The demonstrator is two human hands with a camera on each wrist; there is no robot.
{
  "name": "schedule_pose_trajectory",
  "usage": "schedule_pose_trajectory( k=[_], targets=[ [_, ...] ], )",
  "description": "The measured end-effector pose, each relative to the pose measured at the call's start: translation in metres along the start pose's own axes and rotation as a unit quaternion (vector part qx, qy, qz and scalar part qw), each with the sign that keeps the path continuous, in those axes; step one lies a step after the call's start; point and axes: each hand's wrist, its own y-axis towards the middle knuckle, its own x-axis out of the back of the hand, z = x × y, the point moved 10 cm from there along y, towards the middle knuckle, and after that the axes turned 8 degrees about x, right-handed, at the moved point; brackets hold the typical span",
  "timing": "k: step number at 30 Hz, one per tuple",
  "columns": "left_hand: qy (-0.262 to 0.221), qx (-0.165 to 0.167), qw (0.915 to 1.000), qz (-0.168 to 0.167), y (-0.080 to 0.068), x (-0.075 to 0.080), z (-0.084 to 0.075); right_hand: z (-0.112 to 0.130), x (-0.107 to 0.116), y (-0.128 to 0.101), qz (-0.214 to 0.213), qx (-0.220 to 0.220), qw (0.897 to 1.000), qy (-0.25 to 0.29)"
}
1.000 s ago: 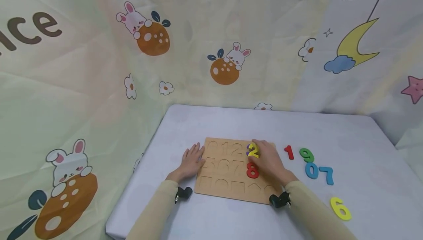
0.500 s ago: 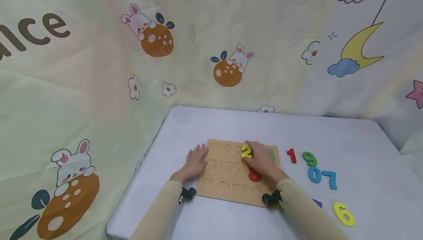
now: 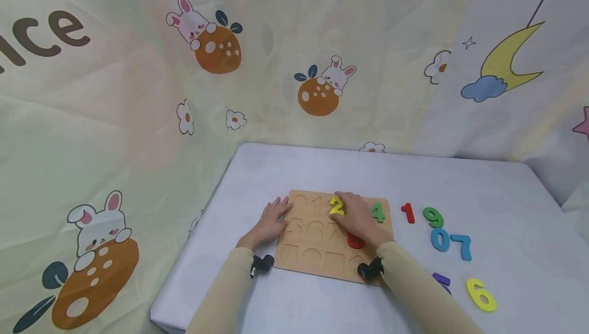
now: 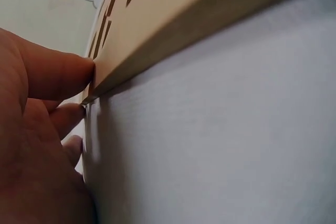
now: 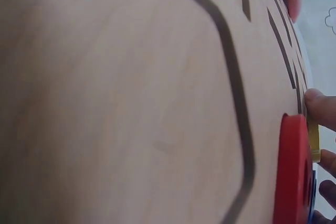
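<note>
A wooden puzzle board (image 3: pixel 313 257) with number and shape cut-outs lies on the lilac table (image 3: pixel 414 175). My right hand (image 3: pixel 354 216) pinches a yellow 2 (image 3: pixel 337 206) over the board's top row. A green 4 (image 3: pixel 377 213) sits in the board to its right, and a red 8 (image 3: pixel 355 242) shows partly under my wrist. In the right wrist view the red 8 (image 5: pixel 291 171) and the yellow piece's edge (image 5: pixel 313 140) appear beside my fingertips (image 5: pixel 320 108). My left hand (image 3: pixel 271 220) presses flat against the board's left edge (image 4: pixel 157 40), fingers (image 4: pixel 58 72) touching it.
Loose numbers lie on the table right of the board: red 1 (image 3: pixel 407 213), green 9 (image 3: pixel 433 217), blue 0 (image 3: pixel 440 239), blue 7 (image 3: pixel 462 246), yellow 6 (image 3: pixel 480 294) and a purple piece (image 3: pixel 440 280). Printed cloth (image 3: pixel 138 93) hangs behind and left of the table.
My right hand has carried the yellow 2 leftward along the top row, uncovering the green 4. The purple piece now lies on the table. My left hand stayed at the board's edge.
</note>
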Motion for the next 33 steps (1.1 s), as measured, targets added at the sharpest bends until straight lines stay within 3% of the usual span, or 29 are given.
schedule_pose_trajectory(
  k=[9,16,26,33],
  targets=[
    [-0.015,0.008,0.9992,0.036,0.002,0.001,-0.013,-0.002,0.003,0.003,-0.009,-0.006,1.0,-0.009],
    [-0.02,0.007,0.9996,0.02,0.007,-0.002,-0.012,-0.002,0.004,0.002,-0.004,-0.008,1.0,-0.017],
    [-0.048,-0.017,0.9987,0.0,0.001,0.0,-0.014,0.0,0.005,-0.003,-0.003,-0.006,1.0,-0.019],
    [-0.036,-0.012,0.9992,-0.009,-0.004,0.004,-0.002,-0.002,0.012,-0.009,0.006,-0.02,1.0,0.014]
  ],
)
